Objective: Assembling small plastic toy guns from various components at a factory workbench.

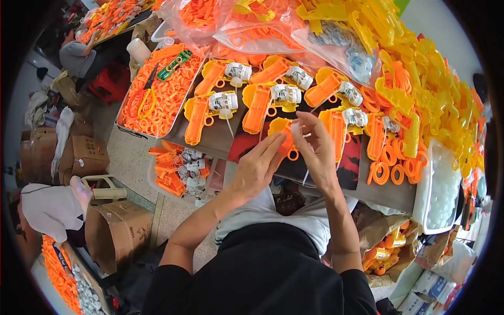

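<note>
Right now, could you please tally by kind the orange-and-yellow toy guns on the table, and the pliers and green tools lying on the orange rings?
Toy guns lying with a white part: 7
Toy gun between the left hand and right hand: 1
Pliers: 1
Green tool: 1
Total: 10

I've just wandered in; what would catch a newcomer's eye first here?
Probably the big heap of yellow plastic parts along the upper right. Next, the orange-and-yellow pieces shaped like toy guns, set out in rows across the middle of the table, with the left hand and right hand at the front. Pliers lie on small orange parts at upper left.
</note>
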`<state>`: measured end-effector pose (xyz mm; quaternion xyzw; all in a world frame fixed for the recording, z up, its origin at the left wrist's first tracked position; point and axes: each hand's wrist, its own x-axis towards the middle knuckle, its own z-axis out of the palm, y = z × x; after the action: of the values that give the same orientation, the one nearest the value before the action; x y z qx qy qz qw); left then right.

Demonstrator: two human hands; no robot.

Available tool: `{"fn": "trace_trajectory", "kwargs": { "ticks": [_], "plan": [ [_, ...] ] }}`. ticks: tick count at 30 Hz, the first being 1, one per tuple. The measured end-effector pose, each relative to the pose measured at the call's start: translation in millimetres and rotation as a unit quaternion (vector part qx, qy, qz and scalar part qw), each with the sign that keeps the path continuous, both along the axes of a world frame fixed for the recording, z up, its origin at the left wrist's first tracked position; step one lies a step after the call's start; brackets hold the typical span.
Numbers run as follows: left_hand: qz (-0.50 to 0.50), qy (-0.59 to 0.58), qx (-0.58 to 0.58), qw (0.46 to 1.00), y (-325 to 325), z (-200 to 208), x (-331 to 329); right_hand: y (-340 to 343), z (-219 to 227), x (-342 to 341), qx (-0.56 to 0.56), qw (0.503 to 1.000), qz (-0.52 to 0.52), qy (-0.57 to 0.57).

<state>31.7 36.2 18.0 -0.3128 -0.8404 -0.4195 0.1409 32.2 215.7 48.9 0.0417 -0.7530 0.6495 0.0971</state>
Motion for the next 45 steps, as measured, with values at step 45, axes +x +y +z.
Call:
{"fn": "trace_trajectory", "kwargs": {
  "ticks": [45],
  "plan": [
    [-0.033,0.057,0.091,0.994,39,46,-129,58,20,-81,-0.415,0.852,0.099,-0.303]
  ]
}}
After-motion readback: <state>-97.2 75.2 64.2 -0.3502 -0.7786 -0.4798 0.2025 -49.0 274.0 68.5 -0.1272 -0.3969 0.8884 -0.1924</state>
